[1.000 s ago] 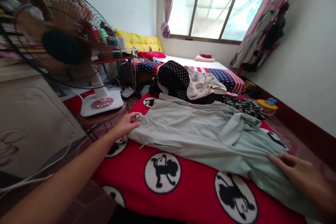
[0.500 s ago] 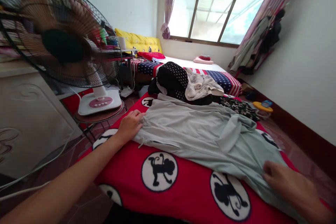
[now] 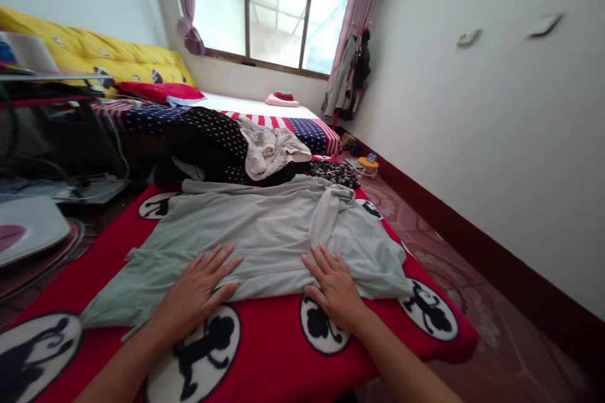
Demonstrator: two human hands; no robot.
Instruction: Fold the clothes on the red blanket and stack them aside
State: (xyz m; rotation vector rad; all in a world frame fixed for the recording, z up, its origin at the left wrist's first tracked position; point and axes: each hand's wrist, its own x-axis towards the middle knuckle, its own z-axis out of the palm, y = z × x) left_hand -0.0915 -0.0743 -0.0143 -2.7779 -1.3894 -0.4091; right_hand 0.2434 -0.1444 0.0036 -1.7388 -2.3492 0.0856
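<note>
A pale grey-green garment (image 3: pixel 265 220), with a drawstring or cord at its left end, lies spread over a red blanket (image 3: pixel 269 352) printed with monkey figures in white circles. On the garment's near edge rests my left hand (image 3: pixel 201 286), flat with its fingers spread. To the right of it, my right hand (image 3: pixel 333 280) also presses flat on the near edge, fingers apart. Neither hand grips the cloth. A fold of the garment is raised at its right part, beyond my right hand.
Behind the garment sit a black polka-dot cloth (image 3: pixel 208 138), a white patterned garment (image 3: pixel 271 148) and a dark floral cloth (image 3: pixel 334 173). A fan base (image 3: pixel 31 227) stands on a stool at left. Farther back are a bed (image 3: pixel 246 104) and a yellow stool (image 3: pixel 367 164).
My view has turned right. My left hand has left the garment's left end and my right hand its right end; both now lie flat near its middle. The garment's right end looks shorter.
</note>
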